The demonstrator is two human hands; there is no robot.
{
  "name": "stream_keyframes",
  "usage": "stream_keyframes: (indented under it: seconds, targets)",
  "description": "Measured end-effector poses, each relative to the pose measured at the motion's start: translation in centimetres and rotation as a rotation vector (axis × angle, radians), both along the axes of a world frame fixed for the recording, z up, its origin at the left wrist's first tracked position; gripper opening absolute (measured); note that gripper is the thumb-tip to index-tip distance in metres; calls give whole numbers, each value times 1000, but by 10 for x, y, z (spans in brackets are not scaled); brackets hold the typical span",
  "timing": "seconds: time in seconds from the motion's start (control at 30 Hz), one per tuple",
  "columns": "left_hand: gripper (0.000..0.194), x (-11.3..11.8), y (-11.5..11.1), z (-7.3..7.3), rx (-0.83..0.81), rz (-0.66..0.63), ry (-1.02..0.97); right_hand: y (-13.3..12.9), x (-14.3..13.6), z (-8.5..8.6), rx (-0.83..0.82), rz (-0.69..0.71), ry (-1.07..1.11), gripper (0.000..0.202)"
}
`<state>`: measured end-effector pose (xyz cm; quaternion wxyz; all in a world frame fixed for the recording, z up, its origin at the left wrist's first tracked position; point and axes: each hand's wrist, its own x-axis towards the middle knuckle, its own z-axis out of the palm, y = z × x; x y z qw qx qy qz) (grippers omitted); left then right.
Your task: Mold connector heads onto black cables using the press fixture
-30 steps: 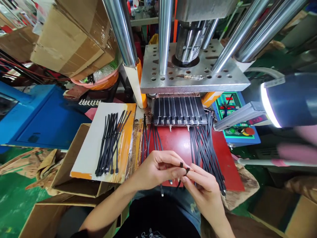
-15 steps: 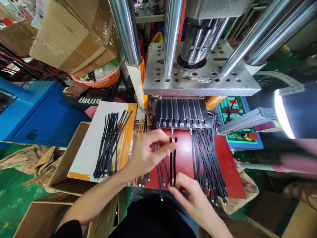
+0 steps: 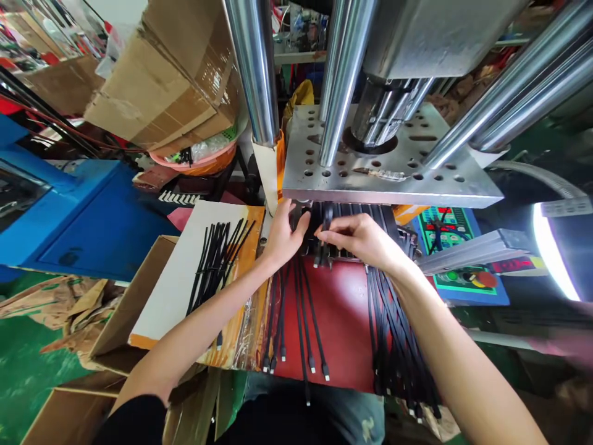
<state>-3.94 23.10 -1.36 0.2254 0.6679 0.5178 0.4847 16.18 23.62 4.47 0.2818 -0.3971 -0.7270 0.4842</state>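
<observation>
My right hand (image 3: 356, 238) pinches a flat black cable (image 3: 327, 217) over the slotted metal block (image 3: 380, 217) beneath the press plate. Thumb and forefinger are together on it, and a short connector end hangs by the block's front edge. At the block's left end is my left hand (image 3: 283, 235), its thumb and forefinger apart and nothing visible between them; the fingertips reach near the plate's underside. Several loose black cables (image 3: 303, 315) lie on the red board (image 3: 345, 321) below my hands, their light-tipped plugs toward me.
The drilled steel press plate (image 3: 393, 188) hangs just above my hands, between shiny columns (image 3: 254, 74). Bundled cables (image 3: 213, 259) lie on a white board (image 3: 171, 278) at left. A cable pile (image 3: 403, 340) is at right, near the control panel (image 3: 456, 247) and a bright lamp (image 3: 553, 253).
Both hands have moved forward from above the red board to the slotted block. My left hand has let go of the cables it pinched. The camera view has shifted somewhat.
</observation>
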Motion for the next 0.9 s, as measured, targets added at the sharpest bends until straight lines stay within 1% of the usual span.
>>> stream_keyframes:
  seconds: [0.07,0.13,0.2,0.27,0.33,0.4,0.47,0.57,0.63,0.67,0.77,0.83,0.9]
  targets:
    - [40,-12,-24,0,94,-44,80,17,-9,-7,34,-2,-3,59]
    - [46,-26,-45,0,202,-185,250,27,-14,-14,90,-14,-15,58]
    - [45,-38,-55,0,305,-345,442,32,-15,-21,156,-22,-45,52]
    - [41,-46,-54,0,377,-435,580,34,-15,-26,228,-33,-84,42]
    - [40,-49,-46,0,401,-457,653,34,-16,-28,291,-53,-116,35]
    - [40,-49,-38,1,384,-479,701,33,-16,-29,338,-80,-130,33]
    - [38,-47,-33,2,330,-504,734,32,-15,-29,338,-109,-125,32]
    - [36,-43,-34,3,266,-497,776,32,-10,-28,205,-102,-57,23]
    - [39,-39,-38,4,291,-470,823,32,-8,-28,117,-76,-9,23]
    - [43,-36,-41,4,311,-452,850,33,-8,-28,101,-71,1,23]
    - [52,-27,-50,6,338,-375,932,36,-14,-29,149,-151,-44,17]
    - [50,-20,-57,8,317,-304,1005,34,-18,-30,192,-239,-87,13]
    - [47,-12,-64,11,277,-238,1094,25,-17,-31,250,-340,-124,13]
